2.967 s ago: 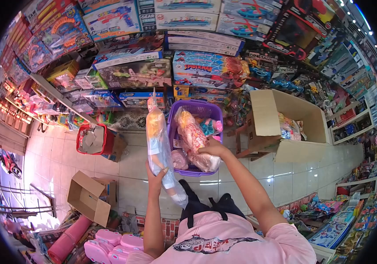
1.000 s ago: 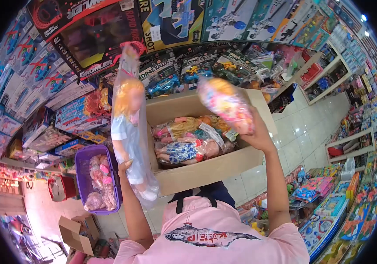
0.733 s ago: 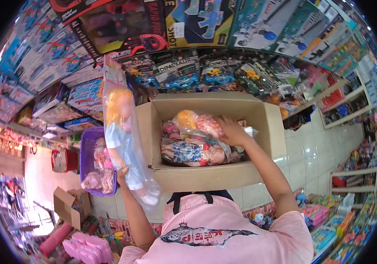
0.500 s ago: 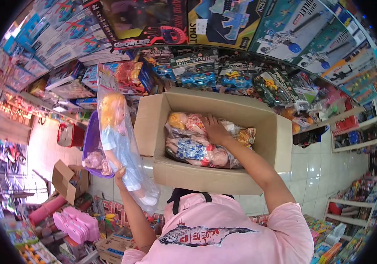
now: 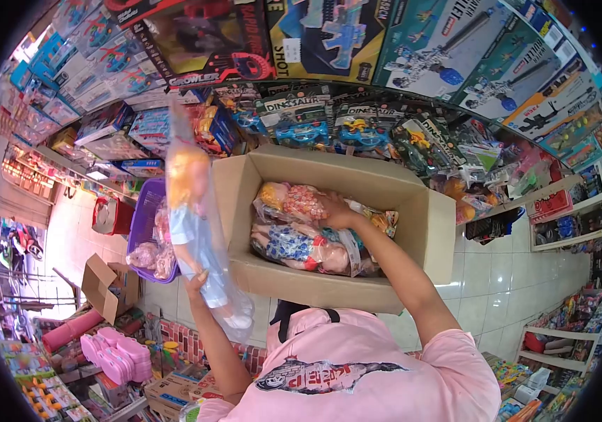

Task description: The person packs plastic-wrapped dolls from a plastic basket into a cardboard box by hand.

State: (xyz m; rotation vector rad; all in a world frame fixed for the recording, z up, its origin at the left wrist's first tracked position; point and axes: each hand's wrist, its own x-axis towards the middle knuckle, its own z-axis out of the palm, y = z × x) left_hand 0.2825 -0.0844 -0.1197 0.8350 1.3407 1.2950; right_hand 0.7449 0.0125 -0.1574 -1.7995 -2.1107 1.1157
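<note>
My left hand (image 5: 197, 281) is closed around the lower part of a bagged doll (image 5: 194, 232) with yellow hair and a light-blue dress. This doll hangs upright beside the left end of an open cardboard box (image 5: 343, 287). Inside the box, my right hand (image 5: 337, 213) grips the side of a doll in a red-patterned dress (image 5: 301, 202); its fingertips are partly hidden. Alongside lies another bagged doll, in a blue-and-white patterned dress (image 5: 290, 238), with its head end toward the right.
A purple basket (image 5: 136, 235) with small pink wrapped items stands left of the box. Behind the box hang packaged dinosaur toys (image 5: 301, 126) below large boxed toy guns. Pink sandals (image 5: 114, 355) and an open small carton (image 5: 104, 288) are at the lower left.
My right hand has shifted from lying across the red-dressed doll to gripping its side, and that doll has tilted up slightly. The blue-dressed doll has swung a little rightward in my left hand.
</note>
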